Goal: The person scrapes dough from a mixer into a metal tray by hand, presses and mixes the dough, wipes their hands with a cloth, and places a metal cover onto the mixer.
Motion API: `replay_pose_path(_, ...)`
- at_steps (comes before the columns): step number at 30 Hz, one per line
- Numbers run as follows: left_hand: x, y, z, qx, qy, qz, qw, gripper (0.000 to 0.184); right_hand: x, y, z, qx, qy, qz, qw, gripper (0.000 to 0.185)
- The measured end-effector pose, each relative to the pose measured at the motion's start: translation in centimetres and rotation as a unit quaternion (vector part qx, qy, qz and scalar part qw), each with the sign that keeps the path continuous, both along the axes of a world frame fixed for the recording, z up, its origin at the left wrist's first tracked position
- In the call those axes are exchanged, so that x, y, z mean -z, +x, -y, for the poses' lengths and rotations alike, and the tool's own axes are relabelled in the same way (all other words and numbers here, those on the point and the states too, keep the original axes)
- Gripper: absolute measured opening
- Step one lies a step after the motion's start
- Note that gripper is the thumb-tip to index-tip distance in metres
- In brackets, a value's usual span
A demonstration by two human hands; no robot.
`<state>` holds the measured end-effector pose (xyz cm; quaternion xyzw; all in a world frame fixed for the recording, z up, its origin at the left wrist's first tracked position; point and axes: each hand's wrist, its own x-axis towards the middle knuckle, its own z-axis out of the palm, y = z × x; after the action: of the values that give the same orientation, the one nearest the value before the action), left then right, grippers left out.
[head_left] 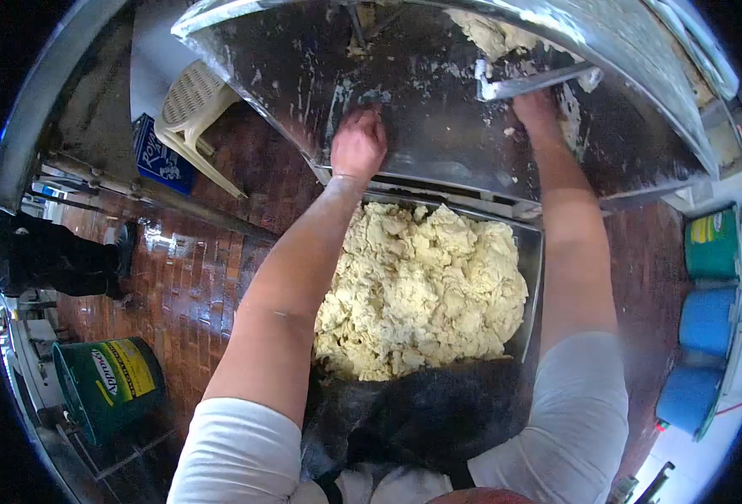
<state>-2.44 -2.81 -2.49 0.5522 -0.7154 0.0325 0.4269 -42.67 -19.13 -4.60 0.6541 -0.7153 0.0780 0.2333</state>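
A large metal mixer bowl fills the upper view, its dark inside smeared with dough. My left hand is inside it near the left, fingers curled closed; whatever they hold, if anything, is hidden. To the right, my right hand reaches in under the metal mixing arm, and its fingers are mostly out of sight. Behind that arm a lump of dough clings to the bowl. Between my forearms, a big mass of pale, lumpy dough lies in a metal tub below the bowl's edge.
On the left stand a plastic chair, a blue crate and a green bucket. A metal rail crosses there, with another person's dark-clothed legs beyond. Green and blue buckets line the right side.
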Motion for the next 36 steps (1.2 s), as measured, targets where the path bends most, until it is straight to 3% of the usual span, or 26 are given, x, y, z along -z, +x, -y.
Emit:
replay_pose_path(1, 0.2, 0.0, 0.2, 0.007, -0.012, -0.006, 1.000, 0.028, 1.2, -0.3, -1.4, 0.004, 0.048, -0.071, 0.996, 0.047)
replay_pose_path(3, 0.0, -0.3, -0.1, 0.005, -0.036, -0.027, 0.999, 0.026, -6.7, 6.2, -13.5, -0.019, 0.263, -0.187, 0.946, 0.040)
replay_pose_path(5, -0.3, -0.3, -0.3, -0.002, -0.017, -0.011, 1.000, 0.023, -2.0, 6.5, -20.5, 0.000, 0.184, 0.012, 0.983, 0.040)
replay_pose_path(8, 0.1, -0.6, -0.1, -0.015, -0.008, 0.002, 1.000, 0.025, -4.9, 8.5, -28.7, 0.016, 0.229, 0.008, 0.973, 0.041)
replay_pose_path(10, -0.8, -0.6, -0.7, -0.020, 0.050, 0.015, 0.998, 0.028, -7.9, 8.5, -29.2, -0.063, 0.136, 0.050, 0.987, 0.039)
replay_pose_path(11, -0.3, -0.5, -0.7, -0.020, 0.053, 0.016, 0.998, 0.028, -7.7, 7.1, -24.9, -0.060, 0.130, 0.113, 0.983, 0.044)
replay_pose_path(14, 0.1, -0.3, -0.3, -0.009, -0.005, 0.008, 1.000, 0.027, -4.3, 1.4, -11.8, -0.120, -0.077, 0.108, 0.984, 0.049)
replay_pose_path(18, -0.5, -0.5, -0.5, -0.028, 0.015, 0.007, 0.999, 0.027, 2.0, 3.2, -8.4, -0.131, -0.138, 0.017, 0.982, 0.045)
replay_pose_path(20, -0.5, -0.6, -0.1, -0.032, 0.014, 0.003, 0.999, 0.027, 3.5, 3.1, -9.2, -0.364, -0.066, 0.198, 0.908, 0.041)
replay_pose_path(23, 0.5, -0.3, 0.2, -0.024, 0.021, 0.003, 0.999, 0.029, -2.8, 7.7, -19.9, -0.386, -0.040, 0.205, 0.899, 0.031)
replay_pose_path(25, 0.4, -0.7, -0.1, -0.033, 0.022, 0.023, 0.999, 0.026, -7.2, 9.5, -22.9, -0.309, 0.007, 0.308, 0.900, 0.023)
replay_pose_path(28, -0.1, -0.5, -0.3, -0.031, 0.024, 0.017, 0.999, 0.028, -17.4, 15.0, -21.7, -0.366, -0.183, 0.201, 0.890, 0.016)
replay_pose_path(29, 0.1, -0.4, -0.3, -0.029, 0.023, 0.015, 0.999, 0.027, -20.2, 16.9, -19.9, -0.369, -0.222, 0.221, 0.875, 0.019)
replay_pose_path(30, 0.1, -0.4, -0.1, -0.029, 0.027, 0.003, 0.999, 0.025, -22.6, 18.0, -17.2, -0.400, -0.318, 0.143, 0.848, 0.025)
replay_pose_path(31, 0.1, -0.6, 0.0, -0.029, 0.028, 0.001, 0.999, 0.025, -24.3, 18.8, -14.8, -0.238, -0.107, 0.150, 0.954, 0.029)
replay_pose_path(32, 0.0, -0.5, 0.1, -0.027, 0.030, -0.002, 0.999, 0.025, -23.3, 19.2, -13.1, -0.240, -0.232, 0.078, 0.939, 0.030)
replay_pose_path(33, 0.0, -0.3, 0.0, -0.026, 0.033, -0.005, 0.999, 0.026, -22.7, 19.2, -10.6, -0.242, -0.230, 0.079, 0.939, 0.030)
replay_pose_path(34, 0.0, -0.2, -0.2, -0.029, 0.035, -0.006, 0.999, 0.026, -22.3, 19.0, -7.7, -0.155, -0.037, 0.060, 0.985, 0.032)
replay_pose_path(35, -0.1, -0.3, -0.3, -0.034, 0.050, -0.009, 0.998, 0.025, -21.6, 18.6, -5.8, -0.060, 0.157, 0.036, 0.985, 0.035)
replay_pose_path(36, -0.2, -0.4, -0.3, -0.039, 0.065, -0.014, 0.997, 0.024, -20.2, 18.3, -4.9, -0.060, 0.157, 0.034, 0.985, 0.035)
